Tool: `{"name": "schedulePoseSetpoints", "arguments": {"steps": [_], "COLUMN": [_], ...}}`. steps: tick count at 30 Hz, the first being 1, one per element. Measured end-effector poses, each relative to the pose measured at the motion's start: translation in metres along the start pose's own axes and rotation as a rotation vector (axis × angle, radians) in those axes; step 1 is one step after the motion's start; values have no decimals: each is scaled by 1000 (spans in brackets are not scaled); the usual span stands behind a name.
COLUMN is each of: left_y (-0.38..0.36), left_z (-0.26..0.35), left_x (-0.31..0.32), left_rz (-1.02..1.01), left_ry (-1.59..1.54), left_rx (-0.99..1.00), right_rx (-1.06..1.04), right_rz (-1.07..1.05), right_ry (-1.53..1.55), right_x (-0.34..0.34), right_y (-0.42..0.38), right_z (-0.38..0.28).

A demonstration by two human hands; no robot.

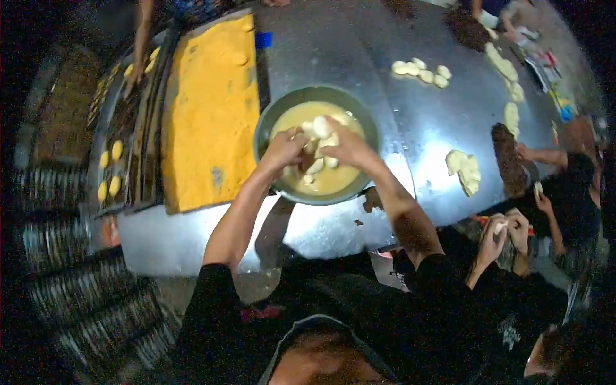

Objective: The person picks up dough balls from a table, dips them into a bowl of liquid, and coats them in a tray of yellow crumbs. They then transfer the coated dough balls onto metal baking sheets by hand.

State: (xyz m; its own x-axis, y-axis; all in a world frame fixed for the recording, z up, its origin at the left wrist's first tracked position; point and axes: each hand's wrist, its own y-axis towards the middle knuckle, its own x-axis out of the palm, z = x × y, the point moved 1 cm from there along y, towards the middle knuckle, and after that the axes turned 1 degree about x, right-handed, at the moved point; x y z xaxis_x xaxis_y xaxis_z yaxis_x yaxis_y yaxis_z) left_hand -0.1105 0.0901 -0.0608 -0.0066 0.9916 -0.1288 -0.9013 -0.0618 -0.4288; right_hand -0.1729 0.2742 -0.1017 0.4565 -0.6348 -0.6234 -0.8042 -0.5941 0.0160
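A round grey-green bowl [370, 128] stands on the metal table and holds pale yellow liquid with several whitish dough pieces [314, 168] in it. Both of my hands are inside the bowl. My left hand [286, 150] is at its left side, fingers curled at the dough pieces; what lies under them is partly hidden. My right hand [348, 146] reaches in from the right, its fingers around a pale dough piece [321, 126] near the middle of the bowl.
Left of the bowl lies a tray of yellow crumbs [215, 115]; beyond it are dark trays with yellow pieces [117, 151]. Dough balls [425, 76], a dough lump [464, 172] and dark filling [509, 160] lie to the right. Co-workers' hands [499, 232] work at the right edge.
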Motion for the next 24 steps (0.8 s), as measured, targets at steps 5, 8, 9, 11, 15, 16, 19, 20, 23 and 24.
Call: {"name": "schedulePoseSetpoints", "arguments": {"steps": [5, 8, 9, 11, 15, 16, 19, 20, 23, 24], "left_y": [9, 40, 48, 73, 161, 185, 252, 275, 349, 380], "left_z": [6, 27, 44, 76, 113, 119, 128, 129, 133, 130], "left_x": [-21, -20, -12, 7, 53, 69, 116, 131, 171, 184], "left_rz": [10, 140, 96, 31, -132, -197, -252, -249, -250, -242], "left_ry": [490, 487, 395, 407, 519, 532, 416, 421, 446, 511], "left_rx": [267, 573, 531, 538, 517, 434, 326, 321, 358, 388], "right_rx": [195, 208, 281, 393, 672, 674, 704, 709, 583, 443], "right_rz": [-69, 167, 296, 375, 721, 717, 752, 760, 769, 773], "right_ry": [48, 37, 40, 241, 315, 327, 357, 296, 209, 177], "right_x": [-66, -139, -170, -226, -309, -327, -353, -359, -354, -351], "right_y": [-10, -9, -6, 10, 35, 43, 63, 72, 106, 115], "right_z": [-19, 24, 45, 124, 263, 293, 348, 351, 402, 419]}}
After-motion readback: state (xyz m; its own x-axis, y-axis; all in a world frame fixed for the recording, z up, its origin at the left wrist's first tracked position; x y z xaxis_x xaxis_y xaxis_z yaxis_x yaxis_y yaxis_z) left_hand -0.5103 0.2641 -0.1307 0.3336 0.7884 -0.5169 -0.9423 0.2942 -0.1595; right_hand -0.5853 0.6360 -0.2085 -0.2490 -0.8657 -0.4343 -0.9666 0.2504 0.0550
